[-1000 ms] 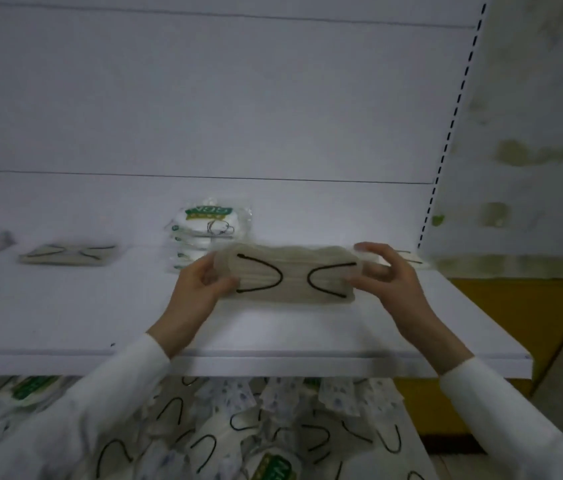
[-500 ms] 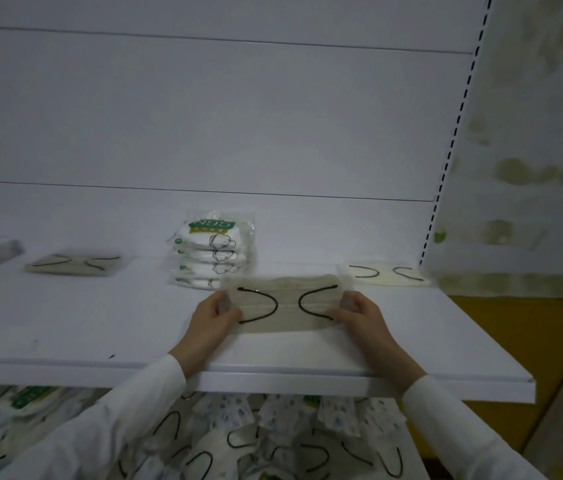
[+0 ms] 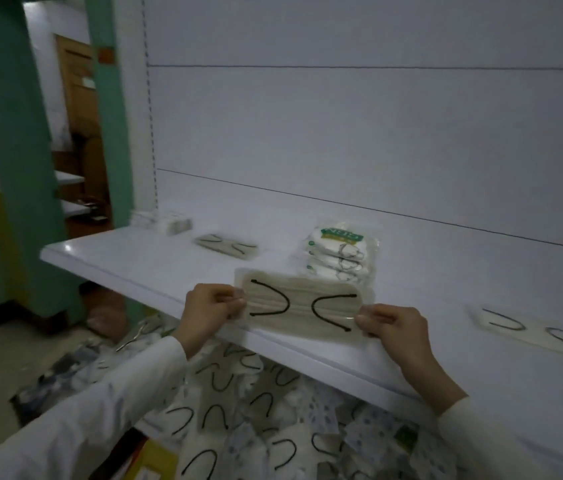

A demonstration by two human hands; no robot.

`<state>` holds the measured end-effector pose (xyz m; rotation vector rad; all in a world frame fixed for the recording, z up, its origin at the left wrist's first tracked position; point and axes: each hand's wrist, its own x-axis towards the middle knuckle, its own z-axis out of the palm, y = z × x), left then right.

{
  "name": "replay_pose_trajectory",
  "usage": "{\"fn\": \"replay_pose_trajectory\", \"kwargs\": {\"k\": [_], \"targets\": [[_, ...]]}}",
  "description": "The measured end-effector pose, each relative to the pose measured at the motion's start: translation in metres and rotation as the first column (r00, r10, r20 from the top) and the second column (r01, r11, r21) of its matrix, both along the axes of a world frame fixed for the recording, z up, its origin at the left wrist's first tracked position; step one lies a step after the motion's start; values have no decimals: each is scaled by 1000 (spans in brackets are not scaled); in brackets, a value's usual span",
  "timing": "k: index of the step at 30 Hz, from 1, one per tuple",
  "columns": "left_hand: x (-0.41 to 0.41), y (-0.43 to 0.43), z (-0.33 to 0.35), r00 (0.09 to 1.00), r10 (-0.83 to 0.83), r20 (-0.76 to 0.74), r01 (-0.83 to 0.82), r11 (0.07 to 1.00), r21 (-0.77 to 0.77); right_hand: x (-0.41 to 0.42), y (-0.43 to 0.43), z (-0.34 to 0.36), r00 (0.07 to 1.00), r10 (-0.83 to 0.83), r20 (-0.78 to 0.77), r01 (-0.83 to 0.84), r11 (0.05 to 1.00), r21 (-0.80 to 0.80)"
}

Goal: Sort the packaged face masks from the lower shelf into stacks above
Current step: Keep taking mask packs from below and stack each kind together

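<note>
Mask packet (image 3: 302, 308) hung at shelf (image 3: 134, 258) edge, left hand (image 3: 209, 311) and right hand (image 3: 399, 329) pinching its ends. Stack (image 3: 340, 252) stood just behind.

The held pack (image 3: 302, 306) is over the front edge of the shelf (image 3: 134, 258), with the left hand (image 3: 209, 308) pinching its left end and the right hand (image 3: 394, 329) its right end. Just behind it and slightly to the right, a tall stack (image 3: 340, 252) stands on the shelf. Left of that stack and farther back lies a single pack (image 3: 226, 245). Beyond it, at the shelf's back left corner, sits a corner stack (image 3: 162, 221). Well apart to the right of the right hand, a right pack (image 3: 529, 332) lies flat on the shelf. Below the shelf, a pile (image 3: 256, 410) of packs lies on the lower shelf. A doorway (image 3: 76, 133) is left of the shelf.
</note>
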<state>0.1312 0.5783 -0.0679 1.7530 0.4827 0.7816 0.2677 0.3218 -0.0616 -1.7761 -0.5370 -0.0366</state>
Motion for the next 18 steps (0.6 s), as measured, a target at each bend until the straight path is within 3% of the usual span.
{"fn": "replay_pose_trajectory", "kwargs": {"k": [8, 18], "targets": [[-71, 113, 1, 992, 129, 11, -129, 992, -11, -43, 124, 4, 990, 143, -13, -142, 990, 13], [-74, 260, -4, 999, 31, -16, -31, 1000, -4, -76, 257, -3, 999, 24, -35, -25, 1000, -18]]}}
